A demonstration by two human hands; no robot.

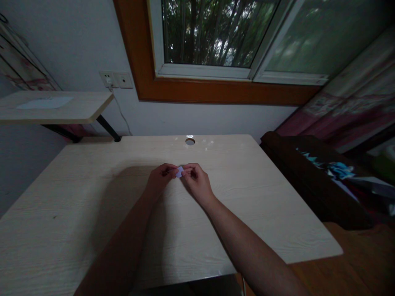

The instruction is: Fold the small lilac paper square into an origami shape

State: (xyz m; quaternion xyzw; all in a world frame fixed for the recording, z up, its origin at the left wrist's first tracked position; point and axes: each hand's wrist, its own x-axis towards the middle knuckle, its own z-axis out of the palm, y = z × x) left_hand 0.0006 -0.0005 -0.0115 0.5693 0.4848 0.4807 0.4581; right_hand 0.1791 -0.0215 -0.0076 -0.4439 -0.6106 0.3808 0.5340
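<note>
A small pale lavender piece, flat and paper-like (pixel 179 172), is held between my two hands over the middle of the desk (pixel 253 197). My left hand (pixel 160 177) pinches its left edge between thumb and fingers. From the other side, my right hand (pixel 198 179) grips the right edge in the same way. The piece looks roughly square and tilted; fingertips cover parts of its edges. Whether it is folded is too small to tell.
A raised shelf (pixel 101 105) on black legs stands at the desk's back left, with a white sheet (pixel 46 102) on it. Near the back edge is a round cable hole (pixel 190 141). Dark furniture (pixel 308 176) with blue items is on the right, below a curtain.
</note>
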